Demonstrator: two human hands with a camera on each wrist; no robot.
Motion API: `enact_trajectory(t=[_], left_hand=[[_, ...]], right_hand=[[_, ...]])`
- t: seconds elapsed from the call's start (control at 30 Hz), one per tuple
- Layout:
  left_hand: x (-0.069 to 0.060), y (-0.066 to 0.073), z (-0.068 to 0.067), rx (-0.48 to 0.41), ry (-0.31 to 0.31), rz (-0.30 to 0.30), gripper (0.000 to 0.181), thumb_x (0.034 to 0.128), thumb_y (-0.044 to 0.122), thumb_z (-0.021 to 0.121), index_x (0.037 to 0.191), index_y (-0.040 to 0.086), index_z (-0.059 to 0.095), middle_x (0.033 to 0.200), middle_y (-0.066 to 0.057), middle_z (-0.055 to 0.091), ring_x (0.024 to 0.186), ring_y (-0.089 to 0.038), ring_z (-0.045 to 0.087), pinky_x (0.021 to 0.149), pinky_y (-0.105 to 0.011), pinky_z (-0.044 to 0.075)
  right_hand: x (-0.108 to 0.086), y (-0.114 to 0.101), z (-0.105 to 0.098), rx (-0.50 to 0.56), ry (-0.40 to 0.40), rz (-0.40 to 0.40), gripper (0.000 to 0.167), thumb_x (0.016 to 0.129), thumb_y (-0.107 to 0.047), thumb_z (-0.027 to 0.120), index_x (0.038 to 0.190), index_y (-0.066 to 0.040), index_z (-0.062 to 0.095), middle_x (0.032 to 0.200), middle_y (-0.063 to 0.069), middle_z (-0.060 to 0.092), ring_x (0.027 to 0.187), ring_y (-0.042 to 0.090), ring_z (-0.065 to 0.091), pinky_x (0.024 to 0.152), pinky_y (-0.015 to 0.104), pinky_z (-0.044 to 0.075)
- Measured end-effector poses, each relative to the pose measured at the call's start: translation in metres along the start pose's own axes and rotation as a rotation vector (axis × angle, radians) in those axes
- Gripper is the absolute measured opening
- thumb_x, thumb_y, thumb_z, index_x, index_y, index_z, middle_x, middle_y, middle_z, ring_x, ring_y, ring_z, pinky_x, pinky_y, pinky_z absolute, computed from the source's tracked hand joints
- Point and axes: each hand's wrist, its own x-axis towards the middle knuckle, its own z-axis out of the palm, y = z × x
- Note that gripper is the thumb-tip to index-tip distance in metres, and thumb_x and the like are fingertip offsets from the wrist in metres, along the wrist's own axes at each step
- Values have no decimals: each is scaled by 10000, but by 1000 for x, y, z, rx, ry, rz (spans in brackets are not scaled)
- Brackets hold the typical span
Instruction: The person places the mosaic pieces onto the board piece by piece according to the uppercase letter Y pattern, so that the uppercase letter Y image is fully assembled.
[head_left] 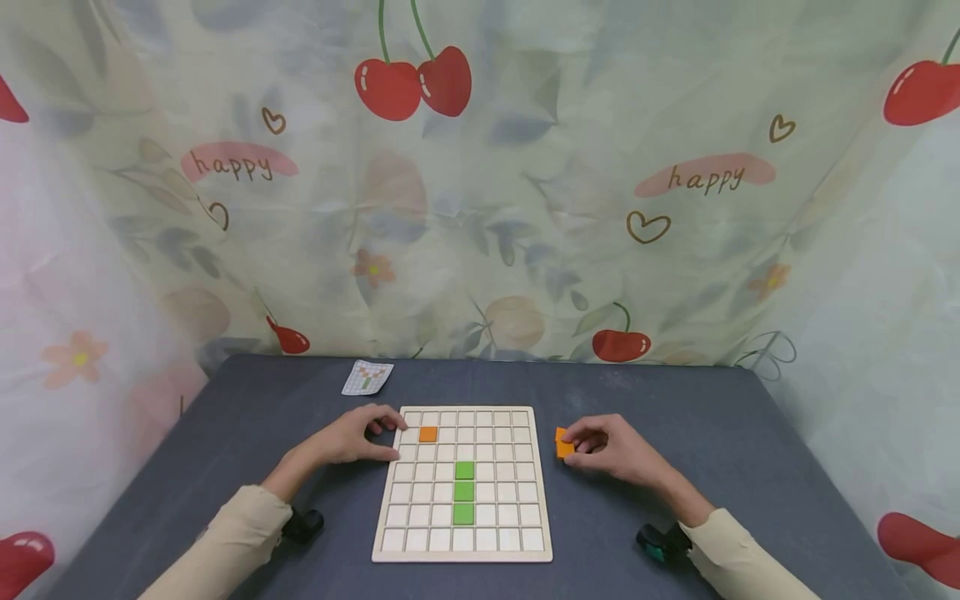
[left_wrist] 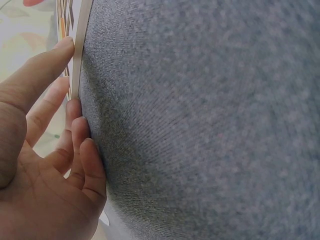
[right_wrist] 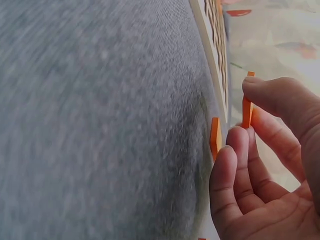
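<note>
A pale wooden grid board (head_left: 387,553) lies flat on the table. One orange square tile (head_left: 427,434) sits in its second row, and three green tiles (head_left: 464,492) form a column lower down. My left hand (head_left: 358,435) rests at the board's left edge, with its thumb (left_wrist: 62,47) touching the rim and its fingers loosely bent. Right of the board, my right hand (head_left: 613,450) pinches an orange tile (right_wrist: 247,107) between thumb and fingers. Another orange tile (right_wrist: 215,135) lies on the table beside those fingertips.
A small card with a printed coloured grid pattern (head_left: 367,377) lies behind the board on the left. The dark grey tablecloth (head_left: 637,392) covers the table. A patterned curtain (head_left: 480,208) hangs behind, and a thin looped wire (head_left: 768,354) shows at the far right corner.
</note>
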Motion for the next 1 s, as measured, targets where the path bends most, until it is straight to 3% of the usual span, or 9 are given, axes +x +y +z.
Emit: enact_trajectory(t=[0.27,0.63,1.0], left_hand=[[0,-1,0,8,0,8,385,885,218,827,1204,68,671,1147,-78,602,1032,-274,565,924,-506,458],[0,0,0,-2,0,2,384,875,201,836,1194,60,675,1129,-81,604,1012,-272,566,913,-502,461],[3,3,0,-38,2,-30,377,851,154,855,1167,43,683,1099,-81,612,992,-272,560,893,-476,464]], right_hand=[[6,0,11,71,-23,-57,221,873,-45,811,1074,1,734,987,102,708,749,227,651,683,274,549],[15,-6,27,96,-30,-51,229,868,-109,831,1068,-38,746,892,57,696,725,195,642,690,274,551],[27,-15,42,106,-52,-73,233,854,-87,838,1065,-46,746,914,53,702,737,198,636,695,268,537]])
